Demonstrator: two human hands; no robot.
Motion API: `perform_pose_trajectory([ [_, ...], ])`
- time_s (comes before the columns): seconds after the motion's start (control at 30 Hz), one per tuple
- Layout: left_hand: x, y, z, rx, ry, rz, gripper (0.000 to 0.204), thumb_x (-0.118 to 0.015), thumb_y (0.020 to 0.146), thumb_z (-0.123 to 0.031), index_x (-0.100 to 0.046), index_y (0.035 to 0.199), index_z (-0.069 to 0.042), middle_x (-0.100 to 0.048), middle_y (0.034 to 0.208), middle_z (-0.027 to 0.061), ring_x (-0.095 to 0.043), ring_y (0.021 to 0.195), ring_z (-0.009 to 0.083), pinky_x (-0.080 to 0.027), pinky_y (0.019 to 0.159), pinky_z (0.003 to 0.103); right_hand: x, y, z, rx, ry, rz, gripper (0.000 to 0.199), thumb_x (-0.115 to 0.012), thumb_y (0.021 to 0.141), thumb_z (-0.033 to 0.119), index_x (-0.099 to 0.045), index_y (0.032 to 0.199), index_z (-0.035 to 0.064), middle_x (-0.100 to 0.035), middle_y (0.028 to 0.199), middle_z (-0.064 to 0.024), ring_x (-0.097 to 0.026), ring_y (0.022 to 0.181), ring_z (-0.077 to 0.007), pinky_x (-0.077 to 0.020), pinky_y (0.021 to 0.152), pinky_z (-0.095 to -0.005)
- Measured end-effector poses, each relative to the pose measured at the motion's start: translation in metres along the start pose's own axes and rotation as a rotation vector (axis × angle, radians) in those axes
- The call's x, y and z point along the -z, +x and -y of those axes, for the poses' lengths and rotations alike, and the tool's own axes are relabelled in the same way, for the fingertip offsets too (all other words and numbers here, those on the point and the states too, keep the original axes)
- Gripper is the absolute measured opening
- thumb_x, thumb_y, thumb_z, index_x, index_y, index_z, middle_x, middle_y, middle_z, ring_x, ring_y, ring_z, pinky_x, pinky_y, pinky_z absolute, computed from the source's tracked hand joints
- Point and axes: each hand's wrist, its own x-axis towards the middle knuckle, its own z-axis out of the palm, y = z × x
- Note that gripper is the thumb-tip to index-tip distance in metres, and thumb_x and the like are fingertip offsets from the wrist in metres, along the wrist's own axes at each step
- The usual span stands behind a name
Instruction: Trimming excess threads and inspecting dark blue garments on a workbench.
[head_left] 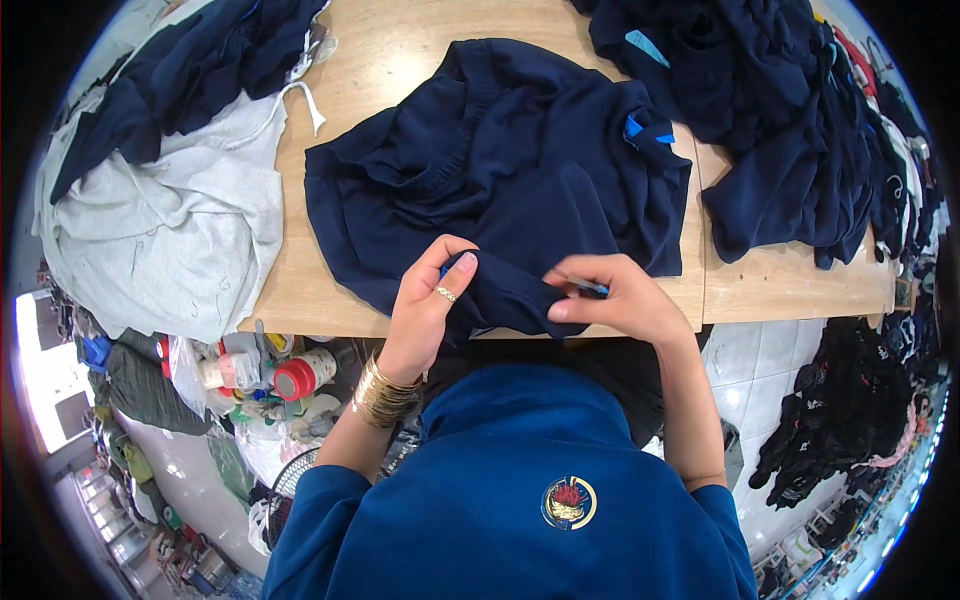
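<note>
A navy garment [560, 150] with a gathered elastic waistband lies spread on the wooden table in front of me. My left hand [430, 290], with a ring and gold bangles, pinches the garment's near edge between thumb and fingers and lifts it a little. A bit of blue shows beside those fingers. My right hand [620, 300] is closed round a small slim metal tool [592, 288] with a blue end, mostly hidden by the fingers. Its thumb and fingertips are at the lifted edge, right of my left hand. Blue tabs [645, 132] show at the garment's right side.
On the table [290, 290], a light grey garment [180, 230] and navy cloth [210, 70] lie at left. More navy garments [750, 100] are heaped at right. Below the left edge are a red-and-white container [303, 375] and bags; black cloth [835, 410] lies on the floor at right.
</note>
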Motion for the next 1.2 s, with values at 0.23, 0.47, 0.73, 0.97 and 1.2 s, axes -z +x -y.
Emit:
perform_pose_trajectory([
  [0.23, 0.003, 0.001, -0.013, -0.033, 0.067, -0.065, 0.012, -0.061, 0.085, -0.008, -0.060, 0.093, 0.001, -0.056, 0.077, -0.0051, -0.044, 0.069, 0.0000, -0.035, 0.064, 0.016, -0.001, -0.006, -0.001, 0.149, 0.083, -0.321, 0.013, -0.070, 0.075, 0.006, -0.061, 0.078, -0.0028, -0.057, 0.075, -0.0023, -0.049, 0.068, -0.0080, -0.0382, 0.063, -0.0217],
  [0.47, 0.014, 0.001, -0.026, -0.122, 0.713, 0.164, 0.016, -0.057, 0.076, -0.004, -0.061, 0.090, 0.003, -0.061, 0.073, 0.0001, -0.052, 0.065, 0.0056, -0.043, 0.063, 0.021, 0.007, -0.013, 0.019, -0.013, 0.177, -0.442, 0.009, -0.067, 0.079, 0.008, -0.064, 0.078, -0.0007, -0.052, 0.066, 0.0049, -0.041, 0.061, -0.0016, -0.0318, 0.055, -0.0187],
  [0.73, 0.023, -0.004, -0.036, 0.066, 0.493, 0.210, 0.019, -0.049, 0.072, -0.002, -0.060, 0.086, 0.003, -0.057, 0.070, -0.0013, -0.050, 0.066, 0.0039, -0.042, 0.063, 0.019, 0.010, -0.014, 0.014, -0.028, 0.358, -0.442, 0.010, -0.065, 0.082, 0.012, -0.065, 0.082, 0.0017, -0.050, 0.063, 0.0067, -0.041, 0.057, -0.0003, -0.0282, 0.051, -0.0179],
  [0.97, 0.022, 0.003, -0.032, -0.016, 0.659, 0.185, 0.019, -0.048, 0.073, -0.002, -0.061, 0.086, 0.004, -0.056, 0.070, 0.0001, -0.047, 0.064, 0.0046, -0.040, 0.059, 0.021, 0.013, -0.017, 0.002, -0.003, 0.504, -0.593, 0.010, -0.065, 0.081, 0.017, -0.065, 0.082, 0.0072, -0.050, 0.063, 0.0087, -0.039, 0.052, 0.0007, -0.0220, 0.046, -0.0176],
  [1.2, 0.029, 0.003, -0.025, 0.098, 0.363, 0.168, 0.017, -0.043, 0.075, 0.006, -0.059, 0.076, 0.002, -0.059, 0.068, 0.0061, -0.054, 0.063, 0.0104, -0.044, 0.064, 0.022, 0.035, -0.023, -0.003, 0.065, 0.785, -0.859, 0.010, -0.063, 0.084, 0.018, -0.061, 0.082, 0.0086, -0.051, 0.061, 0.0078, -0.038, 0.045, 0.0006, -0.0245, 0.042, -0.0166],
])
